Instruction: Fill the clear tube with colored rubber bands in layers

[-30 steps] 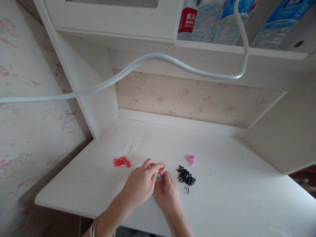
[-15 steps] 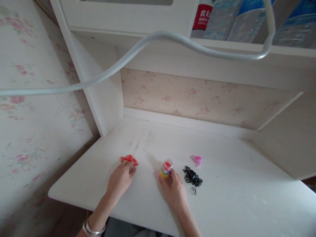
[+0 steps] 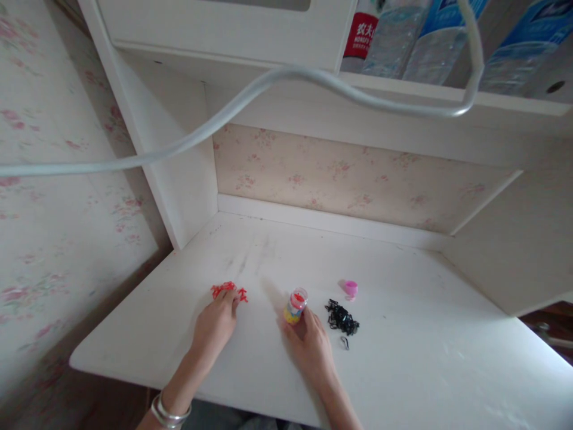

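Observation:
My left hand (image 3: 215,319) reaches into a small pile of red rubber bands (image 3: 226,288), its fingers pinched together among them; the fingertips are partly hidden. In my right hand (image 3: 313,344) is a small clear bottle (image 3: 296,306) with a yellow and blue label, open at the top and tilted a little. Some red shows inside its neck. To the right of that hand lies a heap of black rubber bands (image 3: 342,318), with a single dark loop (image 3: 344,343) just in front of it. A pink cap (image 3: 351,289) sits behind the black heap.
A white cable (image 3: 286,73) hangs across the view above the white desk (image 3: 403,358). The shelf (image 3: 268,101) over the desk holds several plastic water bottles (image 3: 398,42) at the upper right. A flowered wall (image 3: 36,239) borders the desk's left side.
The view has shifted slightly. My left fingers have closed together at the red pile, which is spread a little differently. My right hand keeps hold of the bottle.

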The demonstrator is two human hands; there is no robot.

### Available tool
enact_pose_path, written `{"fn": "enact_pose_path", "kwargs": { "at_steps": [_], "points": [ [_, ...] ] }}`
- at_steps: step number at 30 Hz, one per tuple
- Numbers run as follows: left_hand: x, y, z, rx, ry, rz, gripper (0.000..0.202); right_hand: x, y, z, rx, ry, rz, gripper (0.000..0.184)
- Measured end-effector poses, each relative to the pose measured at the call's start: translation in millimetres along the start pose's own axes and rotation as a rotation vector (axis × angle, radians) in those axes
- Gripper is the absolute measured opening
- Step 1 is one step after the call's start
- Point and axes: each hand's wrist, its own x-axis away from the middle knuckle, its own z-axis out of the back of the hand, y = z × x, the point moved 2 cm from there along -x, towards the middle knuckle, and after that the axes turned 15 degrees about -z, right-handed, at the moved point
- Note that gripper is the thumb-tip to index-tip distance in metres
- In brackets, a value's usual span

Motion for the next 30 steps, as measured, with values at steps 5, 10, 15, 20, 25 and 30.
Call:
{"fn": "enact_pose_path", "kwargs": {
  "at_steps": [5, 10, 15, 20, 25, 30],
  "points": [
    [-1, -5, 3.1, 0.041, 0.034, 0.03, 0.027, 0, 0, 0, -0.013, -0.01, 0.002, 0.038],
    [-7, -11, -0.6, 0.161, 0.22, -0.052, 0.028, 0, -2, 2, -0.033, -0.029, -0.01, 0.04],
    [-15, 15, 9.6, 0.356, 0.275, -0.174, 0.027, 1, -4, 5, -0.05, -0.022, 0.005, 0.042],
    [-20, 69, 44.3, 0.702, 0.132, -0.155, 0.03, 2, -3, 4, -0.048, 0.015, 0.041, 0.041],
    [-33, 107, 65.7, 0.836, 0.169, -0.19, 0.028, 3, -2, 5, -0.076, 0.008, 0.051, 0.04],
    [-40, 121, 58.8, 0.626, 0.229, -0.244, 0.03, 2, -2, 6, -0.114, 0.01, 0.057, 0.043]
  ]
}}
